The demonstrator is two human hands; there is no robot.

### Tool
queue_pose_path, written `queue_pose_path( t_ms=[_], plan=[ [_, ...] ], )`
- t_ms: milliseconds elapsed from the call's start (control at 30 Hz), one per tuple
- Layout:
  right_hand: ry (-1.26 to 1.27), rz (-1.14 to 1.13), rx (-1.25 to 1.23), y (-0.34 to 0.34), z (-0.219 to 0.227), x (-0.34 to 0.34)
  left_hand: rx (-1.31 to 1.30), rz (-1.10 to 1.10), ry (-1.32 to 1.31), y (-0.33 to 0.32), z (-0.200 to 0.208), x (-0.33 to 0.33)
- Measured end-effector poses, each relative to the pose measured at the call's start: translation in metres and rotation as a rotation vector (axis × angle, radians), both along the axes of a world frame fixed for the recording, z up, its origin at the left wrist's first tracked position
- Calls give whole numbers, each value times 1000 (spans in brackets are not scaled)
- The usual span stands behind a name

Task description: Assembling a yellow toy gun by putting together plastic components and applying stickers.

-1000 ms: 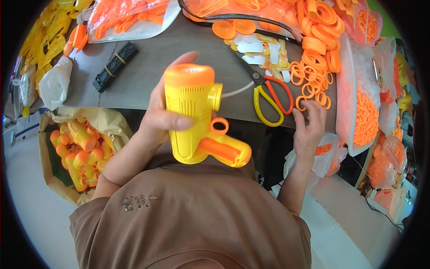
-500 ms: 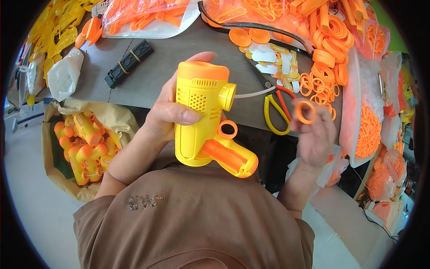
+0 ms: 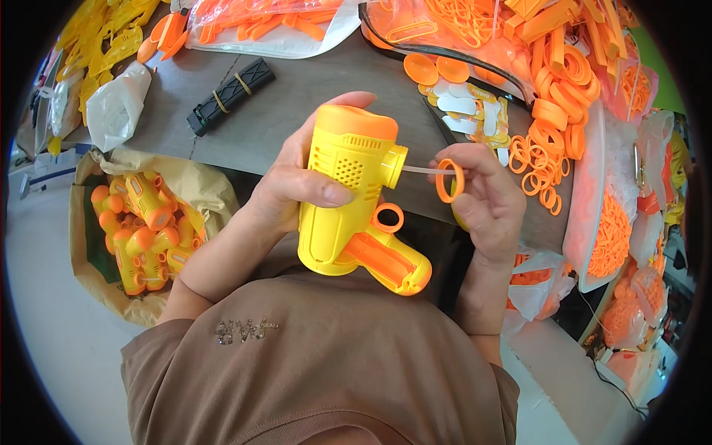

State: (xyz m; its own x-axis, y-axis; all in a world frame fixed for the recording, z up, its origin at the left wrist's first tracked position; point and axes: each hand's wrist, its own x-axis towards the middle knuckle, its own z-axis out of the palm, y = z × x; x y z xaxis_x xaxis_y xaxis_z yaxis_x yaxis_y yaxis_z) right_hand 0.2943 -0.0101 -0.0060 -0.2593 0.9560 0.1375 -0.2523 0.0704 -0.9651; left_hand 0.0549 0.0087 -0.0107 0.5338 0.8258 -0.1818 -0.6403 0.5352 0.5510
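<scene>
My left hand (image 3: 300, 189) is wrapped round a yellow and orange toy gun (image 3: 348, 196), its thumb across the body and its orange end up. From the yellow nozzle at the gun's right side a thin white tube (image 3: 420, 170) sticks out. An orange ring (image 3: 451, 180) is pinched between the thumb and fingers of my right hand (image 3: 491, 204), with the ring at the tube's free end. Whether the tube passes through the ring I cannot tell. Behind the right hand, scissors (image 3: 443, 126) are mostly hidden.
A black toy part (image 3: 230, 96) with rubber bands lies on the grey table (image 3: 297, 81). Several orange rings (image 3: 545, 174) and white-and-yellow stickers (image 3: 475, 111) lie at the right. A paper sack (image 3: 211, 185) of toy guns stands lower left. Clear bags and a tub (image 3: 575, 215) hold orange parts.
My right hand has moved left with the orange ring, bringing it to the tube's end and covering the scissor handles. The toy gun has shifted slightly right in view.
</scene>
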Motion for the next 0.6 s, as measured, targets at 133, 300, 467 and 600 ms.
queue_pose_path(
  t_ms=[133,300,467,600],
  plan=[
    [-846,-87,623,7,20,-9,47,-3,132,-1,2,1],
    [-725,-97,584,3,22,-25,139,19,262,-3,2,1],
    [-551,-175,518,-1,8,-40,117,87,196,-8,1,2],
    [-633,-198,556,-10,17,-44,210,80,293,-8,3,-4]
  ],
)
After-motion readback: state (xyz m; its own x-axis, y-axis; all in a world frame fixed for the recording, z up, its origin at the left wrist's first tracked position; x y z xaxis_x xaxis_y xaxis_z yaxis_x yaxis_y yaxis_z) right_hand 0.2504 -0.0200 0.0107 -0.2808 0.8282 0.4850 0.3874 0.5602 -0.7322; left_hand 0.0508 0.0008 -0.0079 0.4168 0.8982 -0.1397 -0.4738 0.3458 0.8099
